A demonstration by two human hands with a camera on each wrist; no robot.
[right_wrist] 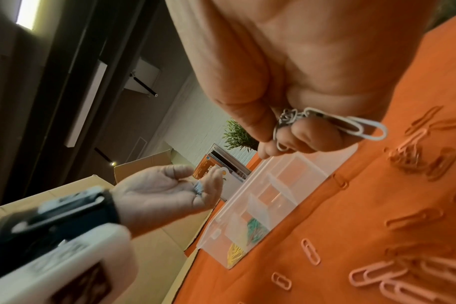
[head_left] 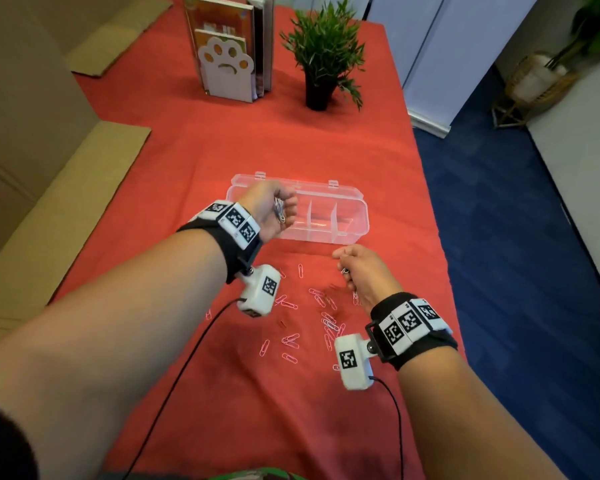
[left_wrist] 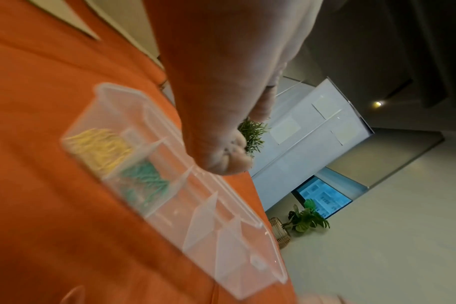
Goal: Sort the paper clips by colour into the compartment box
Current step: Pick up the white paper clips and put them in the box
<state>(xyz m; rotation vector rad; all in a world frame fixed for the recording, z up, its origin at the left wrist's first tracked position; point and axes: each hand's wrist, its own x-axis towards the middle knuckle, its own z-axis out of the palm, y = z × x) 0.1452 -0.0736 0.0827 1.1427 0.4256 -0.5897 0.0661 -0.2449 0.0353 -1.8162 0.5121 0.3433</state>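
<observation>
Nearest, pink paper clips (head_left: 289, 341) lie scattered unsorted on the red cloth (head_left: 257, 410). Just beyond, the right hand (head_left: 368, 271) pinches white clips (right_wrist: 361, 126). Farther, the left hand (head_left: 274, 209) cups a bunch of pale clips (head_left: 279, 209) above the clear compartment box (head_left: 355, 216), whose two left compartments already hold yellow clips (left_wrist: 102, 146) and green clips (left_wrist: 143, 181).

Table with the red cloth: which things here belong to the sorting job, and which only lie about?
Belong to the job:
compartment box
pink clips
white clips in the right hand
clips in the left hand

Lying about:
potted plant
book stand
</observation>
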